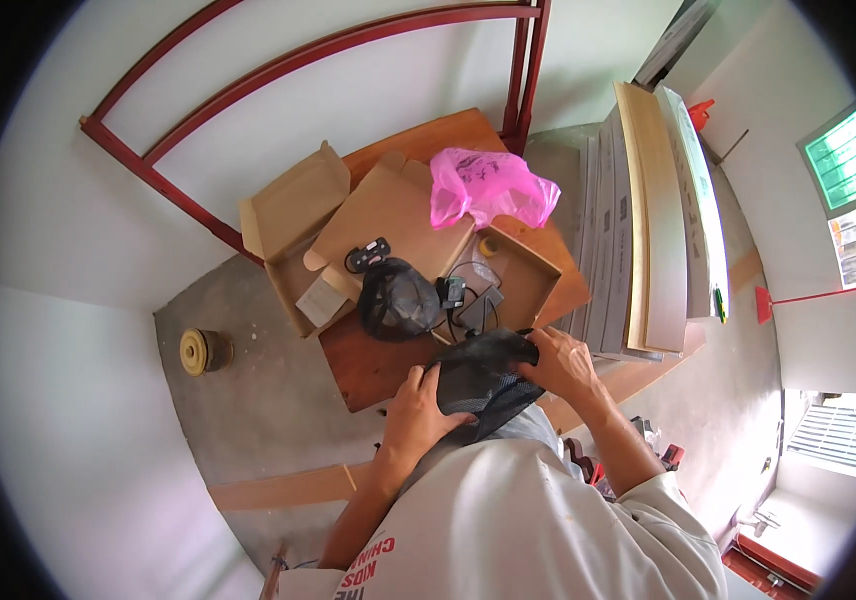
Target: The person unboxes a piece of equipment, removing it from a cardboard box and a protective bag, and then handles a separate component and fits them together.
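A black mesh bag (pixel 484 375) is held between my left hand (pixel 417 416) and my right hand (pixel 563 364), close to my body at the front edge of a wooden table (pixel 375 367). The fingers of both hands grip its rim; what it contains I cannot tell. Just beyond it lies a second black mesh item (pixel 399 300), rounded, beside a small black device with buttons (pixel 368 255). A dark power adapter (pixel 480 307) with black cables lies in an open cardboard box (pixel 540 262) to the right. Next to the adapter is a small black and green part (pixel 450 291).
A pink plastic bag (pixel 492 184) lies at the table's back. Another open cardboard box (pixel 300 202) stands at the left, with a paper (pixel 321 301) inside. Long flat cartons (pixel 608 240) lean at the right. A yellowish roll (pixel 204 351) rests on the floor, left.
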Available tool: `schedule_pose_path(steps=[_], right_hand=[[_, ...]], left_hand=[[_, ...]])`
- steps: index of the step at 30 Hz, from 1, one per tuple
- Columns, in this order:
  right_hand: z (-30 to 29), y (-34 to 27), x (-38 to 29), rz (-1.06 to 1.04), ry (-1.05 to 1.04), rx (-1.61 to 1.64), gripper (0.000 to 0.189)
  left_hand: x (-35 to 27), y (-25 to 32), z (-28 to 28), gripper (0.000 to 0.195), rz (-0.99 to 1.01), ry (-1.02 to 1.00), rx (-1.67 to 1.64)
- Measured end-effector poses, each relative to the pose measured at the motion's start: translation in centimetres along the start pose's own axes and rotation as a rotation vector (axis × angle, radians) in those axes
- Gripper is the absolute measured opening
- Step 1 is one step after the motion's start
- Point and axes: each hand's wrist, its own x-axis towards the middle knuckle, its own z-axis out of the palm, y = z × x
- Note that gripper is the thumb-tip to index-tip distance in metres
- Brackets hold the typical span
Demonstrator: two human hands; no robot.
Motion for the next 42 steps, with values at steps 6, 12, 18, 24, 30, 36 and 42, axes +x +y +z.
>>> schedule_pose_path(steps=[6, 12, 18, 24, 30, 36, 42], right_hand=[[5.3, 7.6, 0.4, 0.189, -0.39, -0.311, 0.053], [2.5, 10.8, 5.3, 0.196, -0.789, -0.032, 0.073], [7.5, 16.8, 15.5, -0.01, -0.939, 0.787, 0.093], [7.9, 14.5, 21.8, -0.074, -1.258, 1.447, 0.089], [10.5, 15.7, 20.9, 0.235, -1.517, 0.627, 0.071], [9.1, 17.8, 11.1, 0.171, -2.027, -0.391, 0.058], [8.7, 15.6, 18.0, 0.187, -1.634, -0.078, 0.018]], left_hand=[[2.2, 2.6, 4.3, 0.071, -0.073, -0.226, 0.204], [1.9, 4.3, 7.8, 0.072, -0.169, -0.23, 0.14], [2.7, 7.3, 9.8, 0.078, -0.194, -0.247, 0.069], [3.6, 9.9, 8.5, 0.073, -0.189, -0.116, 0.01], [2.3, 13.6, 3.8, 0.056, -0.04, -0.149, 0.02], [0.4, 12.4, 4.6, 0.054, -0.037, -0.037, -0.028], [0.9, 12.1, 4.2, 0.046, 0.187, -0.12, -0.162]])
